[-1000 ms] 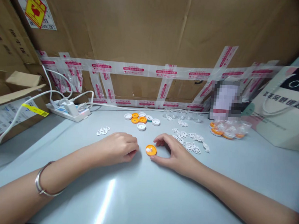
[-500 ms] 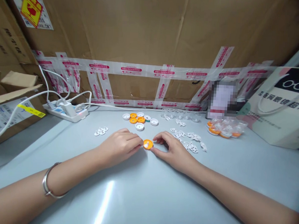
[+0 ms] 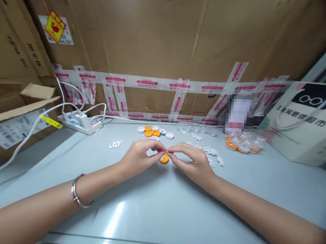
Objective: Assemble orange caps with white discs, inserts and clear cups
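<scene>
An orange round cap [image 3: 164, 159] with a white piece inside lies on the table at the centre. Directly above it, my left hand [image 3: 141, 154] and my right hand [image 3: 195, 160] meet fingertip to fingertip. Each hand has thumb and forefinger pinched together; whatever is between them is too small to make out. Beyond my left hand is a group of orange and white round caps [image 3: 148, 134]. Small white stemmed pieces [image 3: 115, 144] lie to its left. Thin white openwork pieces [image 3: 211, 151] are spread behind my right hand, which partly hides them.
Clear domed covers [image 3: 197, 129] line the back of the table. Capped clear pieces [image 3: 244, 143] are piled at the right, beside a paper bag [image 3: 301, 123]. A power strip [image 3: 81, 123] with cables and an open carton [image 3: 16, 120] stand left. A large taped cardboard box [image 3: 146, 36] forms the back.
My hands have come off the sides of the orange cap and joined in a pinch above it. The view has shifted slightly, bringing the table's front edge into sight.
</scene>
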A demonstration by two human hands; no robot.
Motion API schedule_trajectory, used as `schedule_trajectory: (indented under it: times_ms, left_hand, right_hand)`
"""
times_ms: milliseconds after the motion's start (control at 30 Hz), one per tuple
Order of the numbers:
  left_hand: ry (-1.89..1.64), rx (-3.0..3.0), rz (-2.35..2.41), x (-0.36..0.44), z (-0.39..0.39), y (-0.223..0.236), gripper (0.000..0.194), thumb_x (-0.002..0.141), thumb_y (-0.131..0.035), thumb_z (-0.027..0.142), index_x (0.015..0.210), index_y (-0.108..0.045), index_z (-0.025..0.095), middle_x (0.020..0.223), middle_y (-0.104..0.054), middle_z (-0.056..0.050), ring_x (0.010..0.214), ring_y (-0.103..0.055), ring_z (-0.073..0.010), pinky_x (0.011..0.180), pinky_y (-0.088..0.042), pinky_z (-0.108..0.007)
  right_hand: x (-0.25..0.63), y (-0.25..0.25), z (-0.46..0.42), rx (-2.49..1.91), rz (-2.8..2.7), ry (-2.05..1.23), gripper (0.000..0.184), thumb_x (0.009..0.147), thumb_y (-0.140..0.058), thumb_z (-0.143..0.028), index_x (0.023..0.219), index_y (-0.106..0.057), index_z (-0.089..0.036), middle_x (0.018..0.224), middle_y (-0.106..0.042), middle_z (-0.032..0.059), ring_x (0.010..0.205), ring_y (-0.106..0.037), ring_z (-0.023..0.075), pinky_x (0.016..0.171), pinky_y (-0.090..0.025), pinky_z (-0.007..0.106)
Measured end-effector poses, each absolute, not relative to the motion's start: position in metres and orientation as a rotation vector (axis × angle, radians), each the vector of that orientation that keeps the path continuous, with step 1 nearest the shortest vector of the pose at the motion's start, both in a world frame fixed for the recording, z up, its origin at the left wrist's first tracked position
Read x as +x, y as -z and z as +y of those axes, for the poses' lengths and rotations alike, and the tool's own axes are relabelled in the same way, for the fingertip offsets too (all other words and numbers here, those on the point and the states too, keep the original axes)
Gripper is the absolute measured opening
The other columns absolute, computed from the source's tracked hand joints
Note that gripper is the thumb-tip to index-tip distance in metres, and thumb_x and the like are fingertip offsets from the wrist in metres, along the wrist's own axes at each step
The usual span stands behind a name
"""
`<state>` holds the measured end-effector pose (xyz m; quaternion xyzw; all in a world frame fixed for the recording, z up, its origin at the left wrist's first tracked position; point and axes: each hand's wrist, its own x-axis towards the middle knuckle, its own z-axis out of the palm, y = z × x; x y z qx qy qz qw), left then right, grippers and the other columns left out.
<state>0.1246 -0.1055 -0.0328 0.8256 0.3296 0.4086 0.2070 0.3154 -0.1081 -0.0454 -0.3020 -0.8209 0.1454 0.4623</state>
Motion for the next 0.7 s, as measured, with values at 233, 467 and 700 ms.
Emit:
schedule_trajectory:
  times_ms: [233,467,700]
  left_hand:
    - [-0.805,2.363,1.096,0.122,-0.095,0.037,0.041,0.071,-0.066,0.038,0.105,-0.055,0.017,0.103,-0.06,-0.006,0.094,-0.055,-0.0201,0.079,-0.045,-0.033]
    - [-0.699,2.433,1.193,0.128,-0.085,0.048,0.035,0.068,-0.067,0.041,0.092,-0.059,0.017,0.089,-0.059,-0.004,0.086,-0.054,-0.021,0.076,-0.042,-0.033]
    - [-0.725,2.326,1.103,0.128,-0.084,0.055,0.018,0.074,-0.061,0.028,0.089,-0.062,0.018,0.085,-0.06,-0.003,0.079,-0.055,-0.0159,0.071,-0.044,-0.027]
  right_hand:
    - [0.324,0.046,-0.091,-0.858,-2.105,-0.32,0.01,0.081,-0.052,-0.017,0.082,-0.062,-0.019,0.081,-0.066,0.0031,0.076,-0.062,0.0156,0.071,-0.049,0.03]
    - [0.333,0.059,-0.08,-0.756,-2.322,-0.208,0.012,0.081,-0.049,-0.013,0.081,-0.06,-0.019,0.076,-0.064,0.0041,0.073,-0.059,0.0152,0.066,-0.048,0.028]
    - [0.338,0.064,-0.077,-0.726,-2.373,-0.186,0.013,0.082,-0.049,-0.012,0.084,-0.06,-0.02,0.078,-0.065,0.0052,0.074,-0.06,0.0158,0.067,-0.048,0.029]
